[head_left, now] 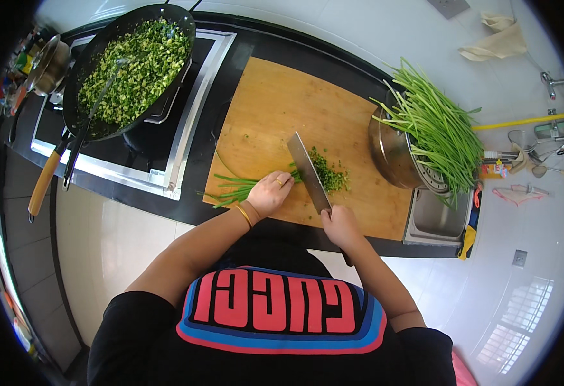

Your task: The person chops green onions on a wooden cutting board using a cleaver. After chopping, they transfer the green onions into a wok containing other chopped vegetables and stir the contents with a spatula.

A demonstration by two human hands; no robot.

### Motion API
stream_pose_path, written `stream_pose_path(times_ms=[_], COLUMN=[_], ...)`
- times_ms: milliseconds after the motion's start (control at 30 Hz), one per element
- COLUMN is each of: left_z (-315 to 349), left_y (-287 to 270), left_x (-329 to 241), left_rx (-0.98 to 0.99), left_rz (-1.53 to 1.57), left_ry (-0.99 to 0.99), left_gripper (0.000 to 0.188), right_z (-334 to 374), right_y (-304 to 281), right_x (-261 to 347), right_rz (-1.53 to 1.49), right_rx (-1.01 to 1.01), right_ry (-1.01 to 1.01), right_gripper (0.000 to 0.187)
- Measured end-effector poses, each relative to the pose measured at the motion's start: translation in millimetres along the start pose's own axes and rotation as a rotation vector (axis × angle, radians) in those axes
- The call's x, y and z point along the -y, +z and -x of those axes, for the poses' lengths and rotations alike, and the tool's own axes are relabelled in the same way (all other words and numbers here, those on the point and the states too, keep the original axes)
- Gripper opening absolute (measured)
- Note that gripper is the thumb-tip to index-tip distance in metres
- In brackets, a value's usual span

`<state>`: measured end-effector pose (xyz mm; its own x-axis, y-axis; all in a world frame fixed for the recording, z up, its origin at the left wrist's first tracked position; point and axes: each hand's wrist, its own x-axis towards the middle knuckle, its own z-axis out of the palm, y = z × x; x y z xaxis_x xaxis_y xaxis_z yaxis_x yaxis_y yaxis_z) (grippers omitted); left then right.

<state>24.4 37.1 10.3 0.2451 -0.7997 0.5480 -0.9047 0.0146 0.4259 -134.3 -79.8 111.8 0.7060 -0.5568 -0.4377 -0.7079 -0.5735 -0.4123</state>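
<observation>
A black short-sleeved T-shirt (pixel 269 341) is worn, with both forearms left bare below the sleeves. Across its front a band of large pink-red block letters is printed on black, and this band is framed by curved stripes in blue and pink-red. A thin gold bangle (pixel 244 215) is worn at the wrist of the left hand (pixel 270 193), and a gold ring (pixel 279 182) is seen on one finger of that hand.

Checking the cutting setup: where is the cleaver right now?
In the head view, the cleaver stands mid-frame on the wooden cutting board, held by the right hand, between the left hand and the chopped greens.
</observation>
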Motion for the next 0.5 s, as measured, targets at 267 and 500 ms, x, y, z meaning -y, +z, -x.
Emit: stream_pose_path(times_ms=[267,500], left_z=[1,3], left_y=[-2,0], left_x=[0,1], left_rx=[0.001,0.005], left_rz=[-0.005,-0.025], left_ry=[0.011,0.037], left_gripper=[0.019,0.019], right_z=[7,-15], right_y=[0,10], right_x=[2,11], right_rz=[-0.058,-0.059], right_rx=[0.058,0.074], right_ry=[0.088,0.087], right_gripper=[0.031,0.031])
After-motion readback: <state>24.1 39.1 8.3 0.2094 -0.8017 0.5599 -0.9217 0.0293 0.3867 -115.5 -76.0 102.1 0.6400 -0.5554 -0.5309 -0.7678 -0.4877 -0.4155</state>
